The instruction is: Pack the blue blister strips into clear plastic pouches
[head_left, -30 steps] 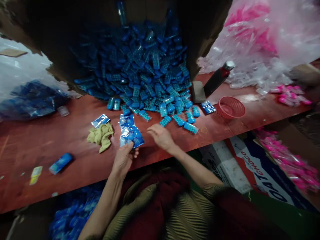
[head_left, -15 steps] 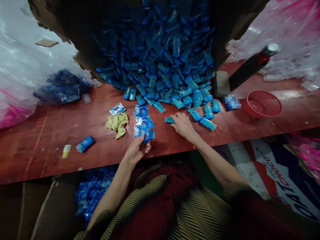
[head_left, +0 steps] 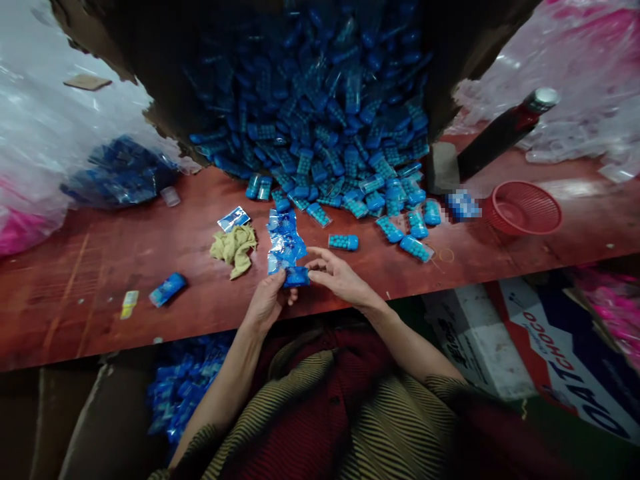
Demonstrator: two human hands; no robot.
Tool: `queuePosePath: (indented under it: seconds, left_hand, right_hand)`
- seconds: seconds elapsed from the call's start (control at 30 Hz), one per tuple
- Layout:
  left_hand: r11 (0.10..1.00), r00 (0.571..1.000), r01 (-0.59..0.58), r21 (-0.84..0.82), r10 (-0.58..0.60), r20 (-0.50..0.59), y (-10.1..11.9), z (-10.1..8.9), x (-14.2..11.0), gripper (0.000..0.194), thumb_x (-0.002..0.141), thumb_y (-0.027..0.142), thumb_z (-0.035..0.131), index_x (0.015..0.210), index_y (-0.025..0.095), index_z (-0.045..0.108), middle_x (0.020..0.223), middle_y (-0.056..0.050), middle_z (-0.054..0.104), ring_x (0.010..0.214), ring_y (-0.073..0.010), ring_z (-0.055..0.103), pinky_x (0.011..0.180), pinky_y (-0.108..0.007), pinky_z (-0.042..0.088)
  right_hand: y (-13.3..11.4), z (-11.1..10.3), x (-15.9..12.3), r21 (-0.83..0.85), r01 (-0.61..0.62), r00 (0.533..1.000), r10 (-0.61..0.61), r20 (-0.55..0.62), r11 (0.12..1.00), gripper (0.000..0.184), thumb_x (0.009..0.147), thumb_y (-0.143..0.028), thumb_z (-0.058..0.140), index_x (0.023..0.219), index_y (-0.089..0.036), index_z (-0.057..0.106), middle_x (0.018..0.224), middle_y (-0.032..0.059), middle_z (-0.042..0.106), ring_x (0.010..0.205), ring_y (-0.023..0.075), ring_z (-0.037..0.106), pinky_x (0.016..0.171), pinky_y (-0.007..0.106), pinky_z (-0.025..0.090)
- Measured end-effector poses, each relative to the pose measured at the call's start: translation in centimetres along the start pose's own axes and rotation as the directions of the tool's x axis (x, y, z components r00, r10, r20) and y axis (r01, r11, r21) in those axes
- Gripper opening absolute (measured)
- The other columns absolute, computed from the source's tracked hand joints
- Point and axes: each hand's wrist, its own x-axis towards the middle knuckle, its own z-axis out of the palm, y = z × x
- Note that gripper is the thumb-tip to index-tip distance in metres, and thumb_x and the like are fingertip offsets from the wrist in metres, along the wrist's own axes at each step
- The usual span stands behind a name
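My left hand [head_left: 269, 297] pinches the left end of a small blue printed plastic sleeve [head_left: 297, 277] near the table's front edge. At the sleeve's right end are the thumb and fingertips of my right hand [head_left: 343, 277], with the index finger raised. Just beyond lies a row of blue printed sleeves [head_left: 284, 239], flat on the table. A clear bottle of blue beads with a blue cap [head_left: 343, 242] rests on its side beyond my right hand, apart from it. More such bottles [head_left: 416, 248] lie to the right.
A large heap of bead bottles [head_left: 320, 147] spills from a torn cardboard box [head_left: 107, 33]. Left are a crumpled yellowish cloth [head_left: 234, 248] and a blue-wrapped bottle [head_left: 168, 289]. Right are a red basket [head_left: 524, 208], a grey block [head_left: 444, 168] and a leaning dark bottle [head_left: 505, 133].
My right hand has let go of the bead bottle, which stays on the table, and moved left and nearer to the sleeve in my left hand. The sleeve now looks more spread out.
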Motion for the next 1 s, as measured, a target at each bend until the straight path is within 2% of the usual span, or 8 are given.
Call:
queuePosePath:
  seconds: [0.27, 0.47, 0.6, 0.67, 0.73, 0.8, 0.87, 1.0]
  left_hand:
    - [0.996, 1.0, -0.028, 0.089, 0.028, -0.007, 0.2, 0.6, -0.4, 0.039, 0.058, 0.049, 0.076, 0.059, 0.013, 0.06, 0.047, -0.004, 0.058, 0.041, -0.0112, 0.051, 0.038, -0.02, 0.037]
    - [1.0, 1.0, 0.003, 0.021, -0.003, -0.013, 0.0, 0.8, -0.4, 0.035, 0.052, 0.04, 0.081, 0.061, 0.013, 0.06, 0.052, -0.001, 0.059, 0.043, -0.0097, 0.051, 0.04, -0.019, 0.04]
    - [0.999, 0.998, 0.027, -0.041, -0.029, -0.057, -0.5, 0.4, -0.4, 0.035, 0.052, 0.038, 0.082, 0.064, 0.013, 0.06, 0.054, 0.0, 0.06, 0.044, -0.0093, 0.052, 0.041, -0.019, 0.041]
    - [0.997, 0.997, 0.021, -0.074, -0.027, -0.079, -0.6, 0.2, -0.4, 0.036, 0.052, 0.038, 0.082, 0.064, 0.013, 0.06, 0.055, 0.0, 0.06, 0.044, -0.0095, 0.052, 0.04, -0.019, 0.041]
    - [0.994, 0.996, 0.006, -0.108, -0.016, -0.087, -0.6, 0.2, -0.2, 0.035, 0.052, 0.036, 0.082, 0.065, 0.013, 0.059, 0.056, 0.0, 0.061, 0.045, -0.0101, 0.053, 0.04, -0.019, 0.041]
    - [0.987, 0.996, -0.005, -0.161, -0.01, -0.091, -0.5, 0.4, 0.1, 0.034, 0.052, 0.032, 0.083, 0.068, 0.014, 0.059, 0.058, 0.001, 0.062, 0.045, -0.0106, 0.053, 0.039, -0.02, 0.041]
    - [0.974, 0.994, 0.011, -0.228, -0.036, -0.105, -0.2, 0.8, 0.5, 0.031, 0.054, 0.028, 0.082, 0.07, 0.015, 0.059, 0.058, 0.001, 0.062, 0.045, -0.0112, 0.054, 0.038, -0.02, 0.04]
    - [0.95, 0.983, 0.047, -0.307, -0.098, -0.153, 0.8, 2.0, 2.1, 0.018, 0.065, 0.023, 0.074, 0.07, 0.015, 0.058, 0.055, 0.0, 0.061, 0.047, -0.0128, 0.056, 0.042, -0.021, 0.042]
  right_hand:
    - [0.4, 0.0, 0.1, -0.175, 0.075, 0.994, -0.087, -0.062, 0.982, 0.055, 0.074, -0.011, 0.047, 0.129, -0.016, 0.041, 0.082, -0.0015, 0.058, 0.073, 0.0106, 0.053, 0.072, 0.025, 0.044]
    - [1.2, 1.1, -0.6, -0.321, 0.103, 0.966, -0.172, -0.193, 0.942, 0.056, 0.075, -0.009, 0.042, 0.13, -0.016, 0.042, 0.07, -0.0044, 0.053, 0.062, 0.0097, 0.049, 0.065, 0.023, 0.043]
    - [0.5, -0.4, -1.3, -0.429, 0.156, 0.982, -0.186, -0.029, 0.89, 0.047, 0.08, -0.014, 0.046, 0.126, -0.019, 0.049, 0.082, -0.0006, 0.06, 0.068, 0.0103, 0.055, 0.069, 0.023, 0.045]
    - [-0.2, -2.4, -1.4, -0.566, 0.115, 0.977, -0.194, -0.082, 0.817, 0.039, 0.083, -0.023, 0.051, 0.122, -0.02, 0.053, 0.092, 0.0026, 0.063, 0.077, 0.0128, 0.059, 0.074, 0.026, 0.046]
    - [-0.7, -4.5, -1.3, -0.72, -0.065, 0.929, -0.222, -0.297, 0.69, 0.04, 0.086, -0.034, 0.051, 0.123, -0.018, 0.052, 0.101, 0.0071, 0.062, 0.088, 0.0181, 0.06, 0.079, 0.031, 0.047]
    - [-1.0, -6.2, -0.9, -0.807, -0.249, 0.874, -0.234, -0.425, 0.535, 0.05, 0.087, -0.044, 0.049, 0.129, -0.016, 0.046, 0.11, 0.012, 0.059, 0.099, 0.0248, 0.058, 0.083, 0.038, 0.046]
    - [-1.1, -7.3, -0.3, -0.872, -0.282, 0.896, -0.216, -0.389, 0.401, 0.061, 0.085, -0.048, 0.051, 0.136, -0.016, 0.039, 0.12, 0.0152, 0.054, 0.108, 0.0295, 0.053, 0.084, 0.041, 0.046]
    - [-0.7, -8.7, 1.0, -0.969, -0.101, 0.978, -0.154, -0.138, 0.227, 0.065, 0.08, -0.033, 0.064, 0.138, -0.025, 0.036, 0.136, 0.0132, 0.041, 0.116, 0.0324, 0.046, 0.09, 0.047, 0.043]
